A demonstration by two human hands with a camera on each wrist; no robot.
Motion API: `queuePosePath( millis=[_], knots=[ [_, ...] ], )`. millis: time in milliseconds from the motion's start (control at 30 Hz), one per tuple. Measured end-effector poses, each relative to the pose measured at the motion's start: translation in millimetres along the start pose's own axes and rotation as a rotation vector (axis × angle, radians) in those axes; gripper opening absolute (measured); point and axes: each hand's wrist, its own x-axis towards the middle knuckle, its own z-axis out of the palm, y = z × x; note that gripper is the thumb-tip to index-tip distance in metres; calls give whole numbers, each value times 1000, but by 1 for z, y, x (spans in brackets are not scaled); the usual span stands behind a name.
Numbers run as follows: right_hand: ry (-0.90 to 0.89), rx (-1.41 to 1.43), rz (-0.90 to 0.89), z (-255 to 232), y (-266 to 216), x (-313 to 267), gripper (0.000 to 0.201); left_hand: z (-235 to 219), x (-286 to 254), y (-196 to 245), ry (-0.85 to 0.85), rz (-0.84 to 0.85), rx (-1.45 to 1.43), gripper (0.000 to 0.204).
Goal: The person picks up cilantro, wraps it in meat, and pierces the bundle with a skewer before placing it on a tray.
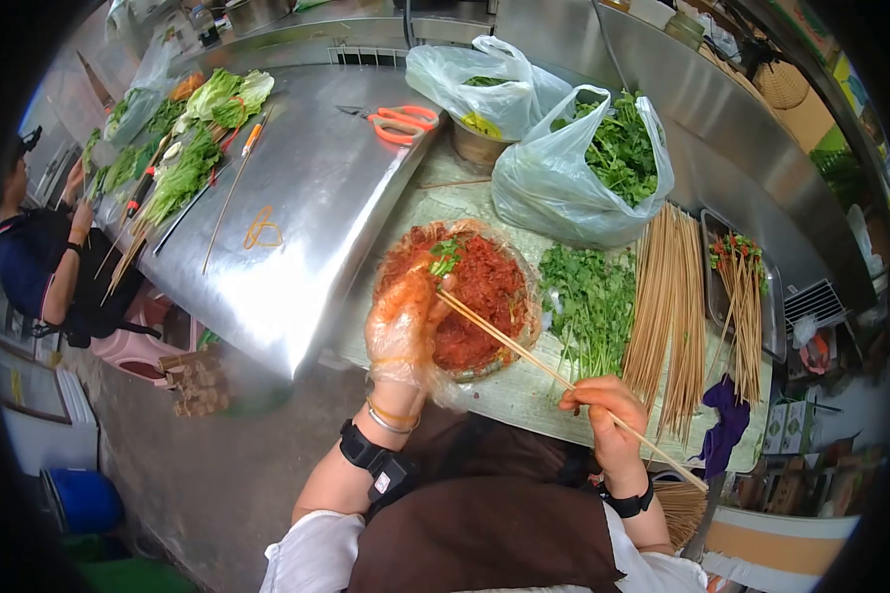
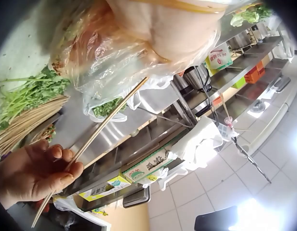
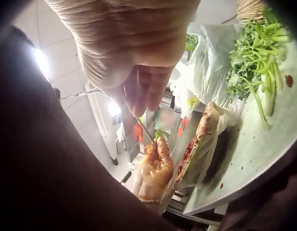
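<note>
The left hand, in a clear plastic glove smeared red, is over a bowl of red meat mixture. Its fingers pinch the tips of wooden skewers beside a bit of green herb. Lower right, the bare right hand grips the same skewers between thumb and fingers. The left wrist view shows the right hand around the skewers. In the right wrist view the gloved left hand holds the skewer ends near the herb.
Right of the bowl lie cilantro, many bare skewers and a tray with filled skewers. Behind stand plastic bags of greens. Orange scissors and vegetable skewers lie on the steel table. A person sits at far left.
</note>
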Motion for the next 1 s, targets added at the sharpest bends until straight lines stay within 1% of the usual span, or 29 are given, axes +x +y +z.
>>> queuePosePath(
  millis=[33, 133, 233, 333, 433, 533, 633, 667, 733, 767, 800, 833, 867, 900, 967, 1000],
  knots=[
    [-39, -96, -37, 0, -4, 1, 19, -1, 0, 0, 14, -6, -11, 24],
    [-93, -224, -112, 4, -3, 4, 21, -5, -4, -1, -7, -44, -11, 24],
    [-106, -246, -164, 11, -5, 7, 18, 3, -6, 3, 22, -51, 139, 24],
    [-122, -314, -147, 18, -8, 19, 15, 1, -13, -6, -126, -70, 106, 25],
    [28, 87, 106, 21, 7, 13, 17, 1, -8, -8, -141, -49, 181, 34],
    [224, 375, 217, 8, 20, 1, 22, 18, 8, 9, -57, -137, 196, 51],
    [292, 489, 177, -23, 31, -12, 27, 21, 8, 21, -34, -244, 160, 55],
    [327, 537, 181, -34, 34, -14, 30, 17, 9, 24, -78, -277, 139, 65],
    [460, 593, 158, -65, 31, -21, 36, 25, -1, 31, -118, -219, 175, 72],
    [508, 608, 139, -82, 27, -21, 38, 34, -4, 34, -120, -182, 278, 72],
    [568, 613, 113, -102, 23, -18, 41, 36, -2, 31, -134, -149, 247, 70],
    [639, 585, 84, -120, 16, -13, 42, 31, 1, 33, -204, -148, 160, 70],
    [698, 568, 61, -136, 11, -6, 42, 26, 6, 37, -172, -210, 62, 70],
    [745, 550, 24, -162, 15, -3, 42, 25, 7, 38, -206, -204, 57, 71],
    [849, 496, -32, -206, 22, 13, 40, 33, 3, 44, -122, -159, 174, 68],
    [909, 482, -45, -228, 31, 23, 39, 39, -1, 48, -129, -160, 185, 66]
  ],
)
